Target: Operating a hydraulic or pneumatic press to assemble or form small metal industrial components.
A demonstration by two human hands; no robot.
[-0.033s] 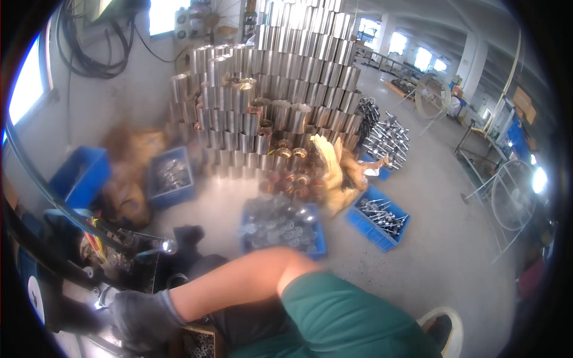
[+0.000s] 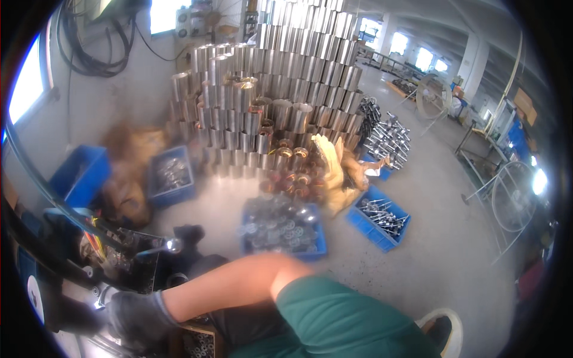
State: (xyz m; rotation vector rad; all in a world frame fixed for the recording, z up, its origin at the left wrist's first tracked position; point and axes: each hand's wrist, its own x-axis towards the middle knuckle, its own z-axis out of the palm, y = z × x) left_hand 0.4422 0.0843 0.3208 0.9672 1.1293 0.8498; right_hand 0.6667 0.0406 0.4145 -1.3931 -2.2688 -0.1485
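My right arm, in a green sleeve (image 2: pixel 340 310), reaches across to the lower left. A dark grey glove covers my right hand (image 2: pixel 140 319). The hand is against a machine (image 2: pixel 98 295) with bright metal parts; its fingers are hidden and blurred, so whether it grips anything does not show. Beside the glove is a black machine part (image 2: pixel 74 307), with a white disc (image 2: pixel 34 294) at its far left. Below the wrist stands a box (image 2: pixel 218 343) of small metal rings. My left hand is out of the picture.
Stacked metal cylinders (image 2: pixel 286 71) rise ahead. On the floor are a blue crate of round metal pieces (image 2: pixel 322 244), a blue crate of metal shafts (image 2: pixel 388 243) and more blue bins (image 2: pixel 95 173). A pale chair back (image 2: pixel 456 334) stands at lower right, a fan (image 2: pixel 513 196) farther off.
My right forearm and elbow have shifted slightly left and down, with the glove staying at the machine. Nothing else has visibly moved.
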